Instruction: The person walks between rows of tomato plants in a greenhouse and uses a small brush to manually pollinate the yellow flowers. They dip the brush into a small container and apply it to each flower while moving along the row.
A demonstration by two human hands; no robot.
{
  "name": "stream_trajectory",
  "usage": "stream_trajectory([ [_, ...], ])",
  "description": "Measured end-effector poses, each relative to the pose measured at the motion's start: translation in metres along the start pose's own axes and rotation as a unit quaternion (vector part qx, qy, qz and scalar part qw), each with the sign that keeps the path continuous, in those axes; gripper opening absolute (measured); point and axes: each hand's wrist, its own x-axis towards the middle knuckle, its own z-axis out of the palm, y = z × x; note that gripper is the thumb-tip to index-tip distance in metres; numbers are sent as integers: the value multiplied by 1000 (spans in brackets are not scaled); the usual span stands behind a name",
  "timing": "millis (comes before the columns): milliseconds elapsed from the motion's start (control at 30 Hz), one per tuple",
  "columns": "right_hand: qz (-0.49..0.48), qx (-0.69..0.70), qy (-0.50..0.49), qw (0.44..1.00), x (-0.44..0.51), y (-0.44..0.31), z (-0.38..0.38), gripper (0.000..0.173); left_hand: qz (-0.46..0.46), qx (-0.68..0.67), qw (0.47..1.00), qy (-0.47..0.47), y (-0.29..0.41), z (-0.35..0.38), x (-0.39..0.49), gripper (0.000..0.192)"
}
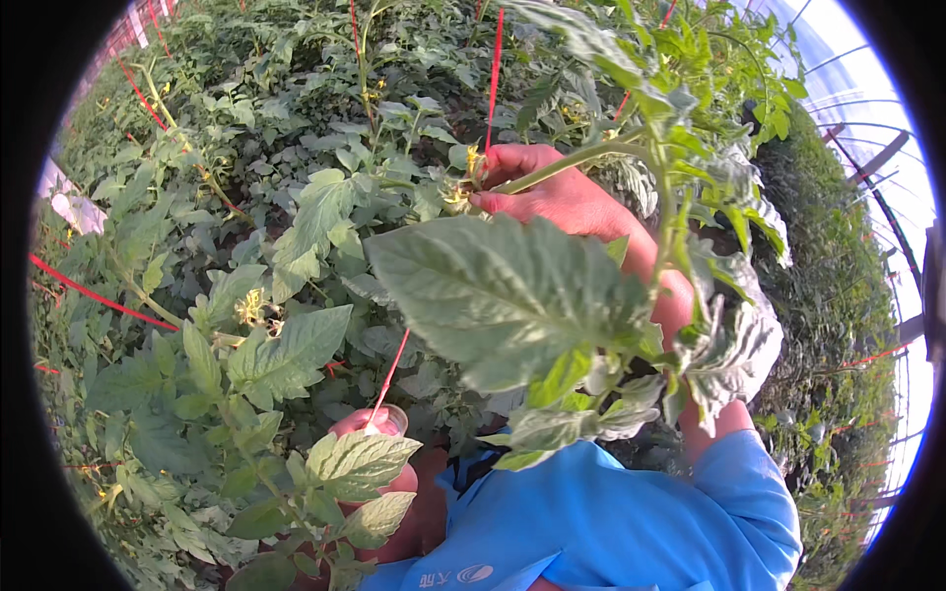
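Observation:
My right hand (554,193) holds the tip of a tomato stem (584,156), its thumb and fingers close around it beside small yellow tomato flowers (458,193). A red string (496,74) runs up from these fingers. Lower down, my left hand (380,425) is closed on a small round container (397,419), of which only the rim shows. Another red string (390,369) crosses over that hand. Leaves (362,462) hide much of the left hand and forearm. A large tomato leaf (502,288) hangs before my right forearm.
Dense tomato plants (281,111) surround me, with red strings (103,292) among them. More yellow flowers (253,306) show at the left, near pale plastic (80,210). A leafy shoot (665,185) arches over my right arm. Greenhouse framing (879,199) stands at the right.

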Motion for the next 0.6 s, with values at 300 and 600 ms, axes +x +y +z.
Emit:
stream_trajectory([
  [300, -92, 170, 40, 980, 6, 5, -1, 79, 182, 250, 942, 130, 14, 3, -108, 14],
  [600, -91, 353, 44, 930, -137, 100, -49, 20, 126, 238, 961, 62, 12, 118, -178, 12],
])
